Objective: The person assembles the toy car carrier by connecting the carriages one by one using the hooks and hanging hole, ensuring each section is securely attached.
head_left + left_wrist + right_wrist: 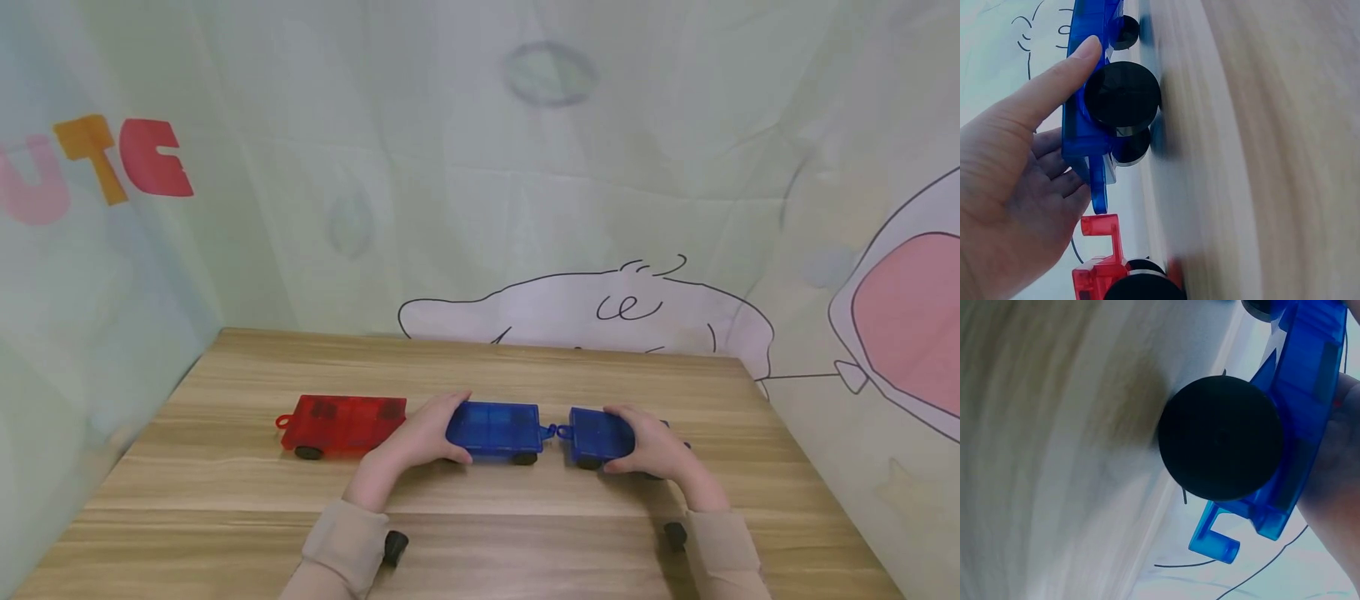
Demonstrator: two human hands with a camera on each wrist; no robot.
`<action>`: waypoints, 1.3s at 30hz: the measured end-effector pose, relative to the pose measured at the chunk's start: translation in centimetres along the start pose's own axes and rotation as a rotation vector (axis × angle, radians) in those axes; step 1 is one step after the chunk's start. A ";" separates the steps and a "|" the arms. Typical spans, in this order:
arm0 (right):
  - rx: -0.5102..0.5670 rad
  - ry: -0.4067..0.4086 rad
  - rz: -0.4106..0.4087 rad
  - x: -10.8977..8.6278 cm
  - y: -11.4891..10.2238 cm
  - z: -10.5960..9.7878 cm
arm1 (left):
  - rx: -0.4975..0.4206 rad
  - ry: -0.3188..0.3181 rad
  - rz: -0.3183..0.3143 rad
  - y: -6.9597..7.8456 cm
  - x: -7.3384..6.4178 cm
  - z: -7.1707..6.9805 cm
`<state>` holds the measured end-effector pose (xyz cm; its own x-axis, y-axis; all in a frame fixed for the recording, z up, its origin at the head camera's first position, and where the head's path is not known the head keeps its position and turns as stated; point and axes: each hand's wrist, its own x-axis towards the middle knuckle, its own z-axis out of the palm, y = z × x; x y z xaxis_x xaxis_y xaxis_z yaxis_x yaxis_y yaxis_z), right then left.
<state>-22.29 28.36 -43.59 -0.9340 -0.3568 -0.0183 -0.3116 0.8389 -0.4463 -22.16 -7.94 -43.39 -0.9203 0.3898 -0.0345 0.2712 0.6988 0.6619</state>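
Three translucent toy wagons on black wheels stand in a row on the table, a red one (341,425) at left and two blue ones. My left hand (420,433) grips the middle blue wagon (498,427) across its left end, thumb on the near side. My right hand (656,446) holds the right blue wagon (596,432) across its body. Between the blue wagons, a hook (549,432) meets a ring (565,432). In the left wrist view, the middle wagon's blue ring (1098,187) sits right by the red hook (1107,226). A free blue hook (1213,544) ends the right wagon.
The wood-grain table (510,533) runs back to a pale printed curtain (450,208) with cartoon drawings. The curtain also hangs along both sides. Each wrist wears a beige band (347,537) with a small black piece beside it.
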 end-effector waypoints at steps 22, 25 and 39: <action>0.026 0.065 -0.067 0.2 -0.1 0.0 | 0.016 -0.001 0.005 -0.1 0.2 0.1; 0.021 0.072 -0.077 0.3 -0.3 0.1 | 0.018 -0.003 0.002 -0.1 0.2 0.1; 0.016 0.051 -0.061 0.3 -0.9 0.2 | 0.020 -0.001 0.020 -0.2 0.2 0.1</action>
<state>-22.31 27.42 -43.39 -0.9213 -0.3849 0.0551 -0.3657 0.8095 -0.4593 -22.35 -7.93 -43.58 -0.9144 0.4042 -0.0223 0.2950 0.7030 0.6472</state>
